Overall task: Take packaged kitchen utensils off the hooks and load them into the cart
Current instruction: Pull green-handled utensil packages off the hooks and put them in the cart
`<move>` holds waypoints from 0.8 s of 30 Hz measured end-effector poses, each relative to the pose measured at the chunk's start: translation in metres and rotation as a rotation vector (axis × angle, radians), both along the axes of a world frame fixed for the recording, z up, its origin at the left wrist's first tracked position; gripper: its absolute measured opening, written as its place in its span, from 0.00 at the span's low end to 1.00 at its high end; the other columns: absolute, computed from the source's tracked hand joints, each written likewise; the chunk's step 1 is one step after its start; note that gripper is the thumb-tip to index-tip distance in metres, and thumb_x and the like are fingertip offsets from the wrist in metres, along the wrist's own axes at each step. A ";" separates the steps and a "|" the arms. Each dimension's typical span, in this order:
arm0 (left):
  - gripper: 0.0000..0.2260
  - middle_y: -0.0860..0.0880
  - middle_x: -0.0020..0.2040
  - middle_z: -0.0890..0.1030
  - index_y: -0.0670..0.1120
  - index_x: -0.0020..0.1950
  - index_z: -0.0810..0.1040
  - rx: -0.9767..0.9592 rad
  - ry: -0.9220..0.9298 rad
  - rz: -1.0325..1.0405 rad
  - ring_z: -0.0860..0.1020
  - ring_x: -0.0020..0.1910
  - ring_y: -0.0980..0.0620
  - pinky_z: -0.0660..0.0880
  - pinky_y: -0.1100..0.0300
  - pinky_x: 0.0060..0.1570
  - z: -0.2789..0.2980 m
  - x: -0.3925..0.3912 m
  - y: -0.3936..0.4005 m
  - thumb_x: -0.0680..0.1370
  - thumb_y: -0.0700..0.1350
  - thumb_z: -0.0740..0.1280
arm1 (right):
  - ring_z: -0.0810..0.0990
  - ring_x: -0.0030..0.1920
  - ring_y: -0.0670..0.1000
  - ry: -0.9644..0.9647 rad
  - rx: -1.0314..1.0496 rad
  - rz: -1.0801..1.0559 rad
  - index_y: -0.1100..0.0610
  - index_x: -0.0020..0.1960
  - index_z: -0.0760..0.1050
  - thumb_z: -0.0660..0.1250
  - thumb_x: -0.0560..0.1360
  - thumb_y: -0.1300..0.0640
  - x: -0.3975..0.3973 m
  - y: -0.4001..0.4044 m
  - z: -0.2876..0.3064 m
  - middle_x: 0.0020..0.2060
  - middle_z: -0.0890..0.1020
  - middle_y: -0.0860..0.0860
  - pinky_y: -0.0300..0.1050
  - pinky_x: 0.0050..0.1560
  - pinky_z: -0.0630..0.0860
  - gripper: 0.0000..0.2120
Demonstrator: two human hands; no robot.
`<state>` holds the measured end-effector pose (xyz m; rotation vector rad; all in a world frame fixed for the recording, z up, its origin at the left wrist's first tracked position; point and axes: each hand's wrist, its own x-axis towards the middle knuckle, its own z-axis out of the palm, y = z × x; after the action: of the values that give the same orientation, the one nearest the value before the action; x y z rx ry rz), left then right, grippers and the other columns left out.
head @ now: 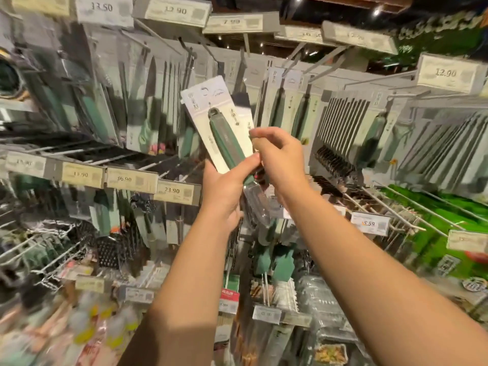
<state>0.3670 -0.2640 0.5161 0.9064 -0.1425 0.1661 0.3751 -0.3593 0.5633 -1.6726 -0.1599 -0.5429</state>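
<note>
Gripping one carded green-handled utensil (224, 136) together, left hand (224, 188) and right hand (280, 159) hide its lower end; motion blur smears the hanging packages (340, 128) behind.

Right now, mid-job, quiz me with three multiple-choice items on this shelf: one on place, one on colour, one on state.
1. Where is the packaged utensil?
A. in both hands, off its hook
B. hanging on a hook
C. in the cart

2. What colour is its handle?
A. red
B. green
C. yellow

3. What is the left hand doing?
A. hanging idle
B. pointing at a price tag
C. gripping the package

Answers:
1 A: left hand and right hand hold it in front of the display.
2 B: green shows against the white card.
3 C: thumb lies across the handle.
</note>
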 end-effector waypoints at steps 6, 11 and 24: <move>0.31 0.45 0.59 0.87 0.48 0.71 0.76 0.045 -0.062 -0.015 0.86 0.59 0.44 0.81 0.41 0.62 -0.014 -0.021 -0.013 0.69 0.39 0.80 | 0.82 0.60 0.47 -0.084 0.128 -0.028 0.49 0.56 0.85 0.61 0.71 0.59 -0.035 -0.010 -0.025 0.59 0.83 0.49 0.54 0.64 0.79 0.19; 0.19 0.47 0.58 0.88 0.47 0.67 0.80 -0.036 0.019 -0.026 0.86 0.57 0.48 0.83 0.49 0.57 -0.020 -0.032 -0.018 0.77 0.42 0.77 | 0.79 0.64 0.45 -0.219 -0.054 0.072 0.45 0.62 0.80 0.64 0.75 0.71 -0.065 -0.027 -0.053 0.64 0.80 0.48 0.47 0.62 0.80 0.26; 0.42 0.47 0.73 0.78 0.50 0.78 0.73 -0.103 0.033 -0.121 0.78 0.71 0.50 0.77 0.47 0.69 -0.011 -0.033 -0.013 0.68 0.65 0.77 | 0.80 0.63 0.42 -0.193 -0.019 0.042 0.47 0.62 0.80 0.75 0.75 0.63 -0.067 -0.016 -0.065 0.60 0.83 0.45 0.48 0.67 0.76 0.20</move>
<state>0.3339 -0.2772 0.5050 0.7950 -0.1567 0.0455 0.3078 -0.3755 0.4985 -1.6303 -0.3403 -0.6723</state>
